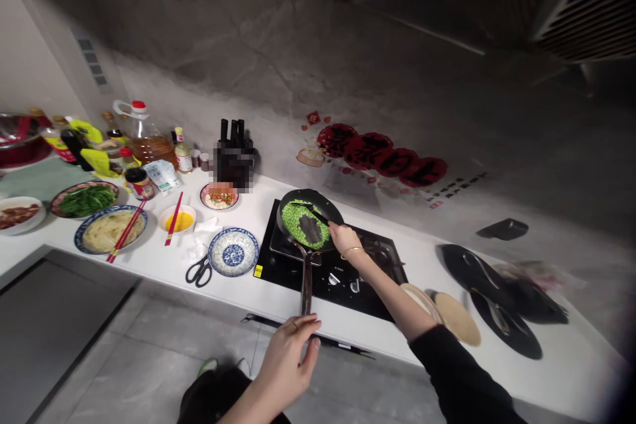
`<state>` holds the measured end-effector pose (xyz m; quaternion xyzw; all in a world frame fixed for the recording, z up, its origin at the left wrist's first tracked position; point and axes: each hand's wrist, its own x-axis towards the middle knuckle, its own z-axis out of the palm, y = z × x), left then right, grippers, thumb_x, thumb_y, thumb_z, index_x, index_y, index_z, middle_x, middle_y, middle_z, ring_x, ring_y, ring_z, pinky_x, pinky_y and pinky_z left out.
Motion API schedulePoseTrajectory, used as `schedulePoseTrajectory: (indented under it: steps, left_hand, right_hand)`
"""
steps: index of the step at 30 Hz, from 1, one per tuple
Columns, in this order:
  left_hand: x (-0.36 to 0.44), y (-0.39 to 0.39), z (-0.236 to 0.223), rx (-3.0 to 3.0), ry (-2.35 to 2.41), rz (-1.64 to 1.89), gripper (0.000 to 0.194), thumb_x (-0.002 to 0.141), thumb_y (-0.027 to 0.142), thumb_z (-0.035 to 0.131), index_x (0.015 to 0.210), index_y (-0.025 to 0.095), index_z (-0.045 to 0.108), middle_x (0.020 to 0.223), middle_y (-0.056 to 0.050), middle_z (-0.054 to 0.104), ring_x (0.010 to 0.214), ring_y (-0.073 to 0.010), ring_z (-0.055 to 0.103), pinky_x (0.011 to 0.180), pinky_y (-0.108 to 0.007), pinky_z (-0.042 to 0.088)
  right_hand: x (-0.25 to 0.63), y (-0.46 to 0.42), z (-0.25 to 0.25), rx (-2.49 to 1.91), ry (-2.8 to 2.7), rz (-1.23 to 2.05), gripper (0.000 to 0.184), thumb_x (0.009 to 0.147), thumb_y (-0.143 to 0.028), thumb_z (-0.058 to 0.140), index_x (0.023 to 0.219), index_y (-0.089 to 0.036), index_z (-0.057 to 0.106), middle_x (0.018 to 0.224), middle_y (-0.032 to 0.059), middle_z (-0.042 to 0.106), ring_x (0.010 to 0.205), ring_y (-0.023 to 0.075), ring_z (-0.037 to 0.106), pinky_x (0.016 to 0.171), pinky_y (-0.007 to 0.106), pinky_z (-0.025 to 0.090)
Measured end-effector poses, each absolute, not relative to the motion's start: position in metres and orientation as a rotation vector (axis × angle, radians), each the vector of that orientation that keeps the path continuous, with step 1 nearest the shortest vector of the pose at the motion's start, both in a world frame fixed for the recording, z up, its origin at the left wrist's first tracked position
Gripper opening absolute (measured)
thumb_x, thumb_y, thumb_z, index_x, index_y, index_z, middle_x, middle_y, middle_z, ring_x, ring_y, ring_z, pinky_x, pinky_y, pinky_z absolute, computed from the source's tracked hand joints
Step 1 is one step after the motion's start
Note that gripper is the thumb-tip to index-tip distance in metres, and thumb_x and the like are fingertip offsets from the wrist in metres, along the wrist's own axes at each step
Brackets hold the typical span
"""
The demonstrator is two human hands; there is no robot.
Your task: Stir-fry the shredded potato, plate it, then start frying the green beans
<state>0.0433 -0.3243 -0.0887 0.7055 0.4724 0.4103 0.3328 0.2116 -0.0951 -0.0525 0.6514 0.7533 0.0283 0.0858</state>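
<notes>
On the left burner sits a dark frying pan [332, 201] with green peas [298, 217] spread over its base. My right hand [346, 239] is closed around a black cooking utensil [318, 214], which reaches into the pan over the peas; its working end is hard to make out. The pan's long handle [307, 285] points toward me. Just below the handle's end is my left hand [294, 352], its thumb and fingers apart and nothing held in it.
Left of the black stove [278, 271] are a blue-patterned plate [233, 252], scissors [199, 272], a bowl of yellow liquid [183, 221] and a noodle plate [99, 238]. A knife block [234, 165] stands behind. Wooden boards [458, 319] and black lids [517, 338] lie right.
</notes>
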Motion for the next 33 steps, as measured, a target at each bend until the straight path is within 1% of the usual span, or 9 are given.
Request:
schedulePoseTrajectory:
  steps: [6, 9, 12, 16, 19, 22, 27, 30, 33]
  left_hand:
    - [0.041, -0.326, -0.086, 1.831, 1.225, 1.089, 0.032, 0.084, 0.017, 0.045, 0.111, 0.022, 0.062, 0.112, -0.007, 0.066, 0.102, -0.0181, 0.062, 0.089, -0.032, 0.052]
    - [0.042, -0.327, -0.081, 1.831, 1.184, 1.074, 0.032, 0.084, 0.017, 0.045, 0.11, 0.02, 0.062, 0.113, -0.007, 0.065, 0.103, -0.0181, 0.061, 0.09, -0.032, 0.051]
    - [0.045, -0.328, -0.077, 1.83, 1.141, 1.045, 0.031, 0.084, 0.018, 0.045, 0.11, 0.018, 0.062, 0.113, -0.008, 0.065, 0.105, -0.0182, 0.06, 0.092, -0.033, 0.05]
    - [0.05, -0.33, -0.073, 1.836, 1.091, 1.009, 0.031, 0.084, 0.018, 0.046, 0.11, 0.018, 0.063, 0.113, -0.007, 0.065, 0.106, -0.0179, 0.06, 0.093, -0.033, 0.049]
    - [0.053, -0.332, -0.073, 1.854, 1.073, 1.002, 0.031, 0.083, 0.017, 0.046, 0.11, 0.018, 0.063, 0.113, -0.007, 0.065, 0.106, -0.0185, 0.06, 0.093, -0.033, 0.049]
    - [0.052, -0.334, -0.074, 1.877, 1.076, 1.011, 0.031, 0.083, 0.018, 0.046, 0.11, 0.019, 0.062, 0.113, -0.006, 0.066, 0.105, -0.0187, 0.061, 0.093, -0.032, 0.05]
    - [0.045, -0.335, -0.082, 1.894, 1.173, 1.072, 0.031, 0.083, 0.018, 0.048, 0.11, 0.023, 0.062, 0.113, -0.004, 0.066, 0.103, -0.0184, 0.062, 0.089, -0.029, 0.052]
    - [0.04, -0.335, -0.088, 1.898, 1.234, 1.075, 0.031, 0.084, 0.016, 0.046, 0.11, 0.02, 0.061, 0.113, -0.007, 0.065, 0.104, -0.019, 0.062, 0.089, -0.033, 0.052]
    - [0.034, -0.334, -0.091, 1.888, 1.259, 1.06, 0.032, 0.085, 0.016, 0.043, 0.112, 0.019, 0.059, 0.115, -0.008, 0.064, 0.104, -0.0196, 0.061, 0.089, -0.035, 0.052]
  right_hand:
    - [0.207, -0.106, -0.037, 1.785, 2.306, 0.021, 0.036, 0.093, -0.026, 0.037, 0.121, -0.019, 0.059, 0.105, 0.0119, 0.068, 0.095, 0.0212, 0.063, 0.082, 0.029, 0.046]
    - [0.234, -0.127, -0.025, 1.785, 2.291, 0.017, 0.035, 0.092, -0.025, 0.039, 0.119, -0.019, 0.061, 0.107, 0.0118, 0.068, 0.097, 0.0229, 0.063, 0.085, 0.032, 0.046]
    - [0.272, -0.147, -0.013, 1.813, 2.316, -0.015, 0.035, 0.09, -0.025, 0.041, 0.117, -0.02, 0.063, 0.111, 0.009, 0.067, 0.101, 0.0243, 0.062, 0.088, 0.034, 0.046]
    - [0.304, -0.169, -0.007, 1.837, 2.318, -0.094, 0.033, 0.088, -0.023, 0.044, 0.11, -0.023, 0.068, 0.106, 0.0061, 0.069, 0.098, 0.0246, 0.064, 0.087, 0.032, 0.048]
    - [0.296, -0.178, -0.017, 1.836, 2.292, -0.101, 0.031, 0.088, -0.025, 0.045, 0.11, -0.026, 0.067, 0.105, 0.0046, 0.07, 0.097, 0.0231, 0.064, 0.085, 0.03, 0.049]
    - [0.271, -0.177, -0.034, 1.868, 2.208, 0.023, 0.034, 0.091, -0.027, 0.041, 0.119, -0.025, 0.061, 0.105, 0.0071, 0.069, 0.096, 0.0216, 0.065, 0.081, 0.029, 0.05]
    - [0.237, -0.143, -0.047, 1.932, 2.119, 0.139, 0.04, 0.095, -0.028, 0.033, 0.129, -0.018, 0.051, 0.103, 0.0136, 0.067, 0.089, 0.0219, 0.066, 0.076, 0.029, 0.049]
    - [0.227, -0.126, -0.039, 1.949, 2.097, 0.153, 0.039, 0.095, -0.027, 0.032, 0.127, -0.015, 0.052, 0.098, 0.0146, 0.068, 0.09, 0.0227, 0.066, 0.076, 0.031, 0.049]
    - [0.224, -0.135, -0.024, 1.942, 2.093, 0.15, 0.036, 0.095, -0.027, 0.033, 0.121, -0.016, 0.056, 0.094, 0.014, 0.068, 0.088, 0.0224, 0.066, 0.075, 0.03, 0.049]
